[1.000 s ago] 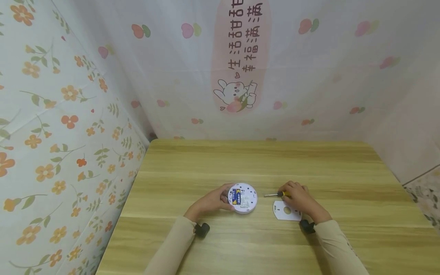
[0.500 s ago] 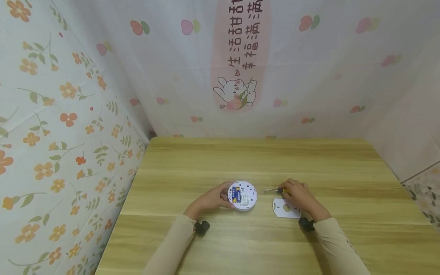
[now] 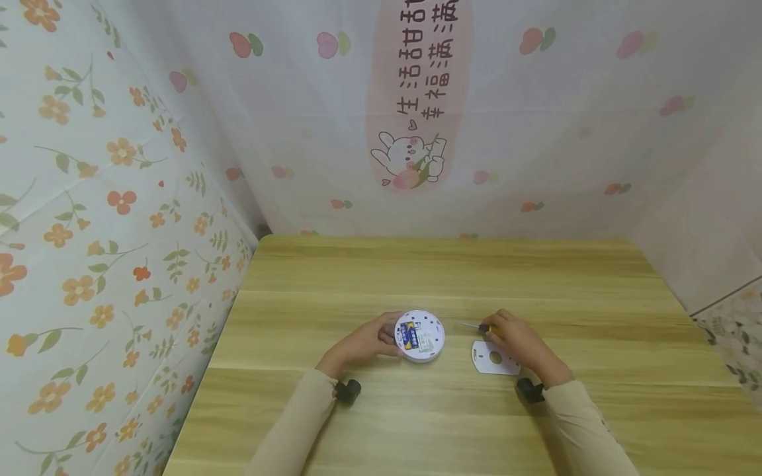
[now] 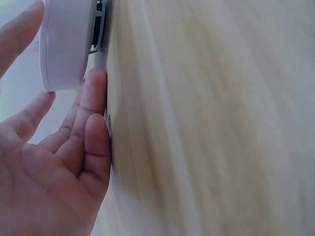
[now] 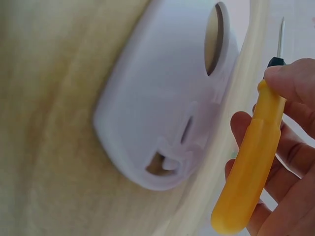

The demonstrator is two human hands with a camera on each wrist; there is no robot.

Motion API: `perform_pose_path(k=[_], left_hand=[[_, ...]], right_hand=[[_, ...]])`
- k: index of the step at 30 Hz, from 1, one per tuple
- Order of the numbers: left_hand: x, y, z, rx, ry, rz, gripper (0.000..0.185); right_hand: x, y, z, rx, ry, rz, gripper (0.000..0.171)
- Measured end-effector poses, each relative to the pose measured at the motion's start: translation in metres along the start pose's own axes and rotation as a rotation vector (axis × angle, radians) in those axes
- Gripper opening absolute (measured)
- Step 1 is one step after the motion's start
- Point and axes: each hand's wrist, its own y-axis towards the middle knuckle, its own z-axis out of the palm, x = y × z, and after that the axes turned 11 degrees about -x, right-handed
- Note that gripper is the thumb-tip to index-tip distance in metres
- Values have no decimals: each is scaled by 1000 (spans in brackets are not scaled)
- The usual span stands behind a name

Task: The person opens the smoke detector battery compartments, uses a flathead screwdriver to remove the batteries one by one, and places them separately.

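A round white smoke detector (image 3: 433, 344) sits face down, its underside up with a blue and yellow battery and a printed label showing. My left hand (image 3: 364, 342) holds it by its left edge; in the left wrist view the thumb lies at one side and fingertips reach the rim and underneath. My right hand (image 3: 524, 344) grips a small screwdriver (image 5: 248, 162) by its yellow handle, thumb near the black collar. The thin metal shaft points left towards the detector, apart from it. Just below the screwdriver, a white mounting plate (image 3: 483, 362) with a round hole and slots lies flat.
All of this is on a wood-grain table (image 3: 381, 271). A printed curtain (image 3: 297, 132) hangs behind the far edge, and a floral one (image 3: 95, 264) runs along the left side. Black wrist cameras (image 3: 348, 391) are strapped to both wrists.
The screwdriver has tilted in my right hand, its tip swinging slightly away from me. My left hand still holds the smoke detector in the same place. The mounting plate has stayed put.
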Motion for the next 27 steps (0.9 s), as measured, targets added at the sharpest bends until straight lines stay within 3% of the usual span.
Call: perform_pose_path(k=[9, 13, 18, 27], left_hand=[[2, -2, -1, -28, -22, 34, 69], [4, -1, 1, -33, -4, 60, 75], [4, 1, 4, -38, 9, 34, 87], [5, 1, 4, -44, -14, 45, 78]], right_hand=[[1, -5, 2, -33, 24, -15, 22], [4, -5, 3, -48, 36, -26, 22], [7, -6, 5, -54, 44, -37, 20], [13, -10, 5, -47, 79, -18, 20]])
